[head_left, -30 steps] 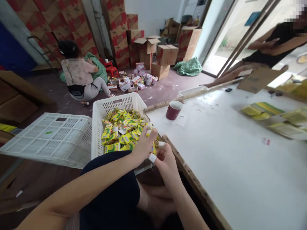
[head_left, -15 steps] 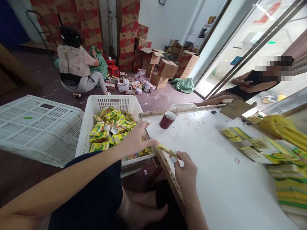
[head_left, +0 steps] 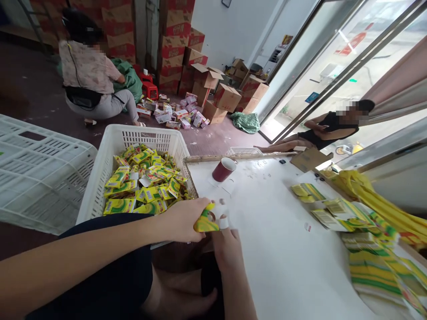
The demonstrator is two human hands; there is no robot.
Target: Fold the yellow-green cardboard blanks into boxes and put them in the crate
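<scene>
Between my hands, over the near-left edge of the table, is a small yellow-and-green carton [head_left: 206, 223]. My left hand [head_left: 183, 218] grips its left side, thumb on top. At its right end my right hand [head_left: 228, 251] has its fingers closed on the carton, partly blurred. Something white shows by the right fingertips; whether it is a finger wrap or a carton flap I cannot tell. Left of the table, a white plastic crate [head_left: 87, 195] holds many similar yellow-green cartons [head_left: 150, 194].
A dark red mug [head_left: 224, 170] stands on the white table [head_left: 273, 249]. Flat yellow-green carton blanks [head_left: 373, 271] lie in stacks on the right. Another white crate [head_left: 43, 169] is at far left. One person [head_left: 86, 75] squats by scattered boxes; another [head_left: 327, 129] sits by the doorway.
My left hand, spread open half a second ago, has closed on the carton. My right hand has brought the carton left, and its printed face now shows. The view has shifted slightly right.
</scene>
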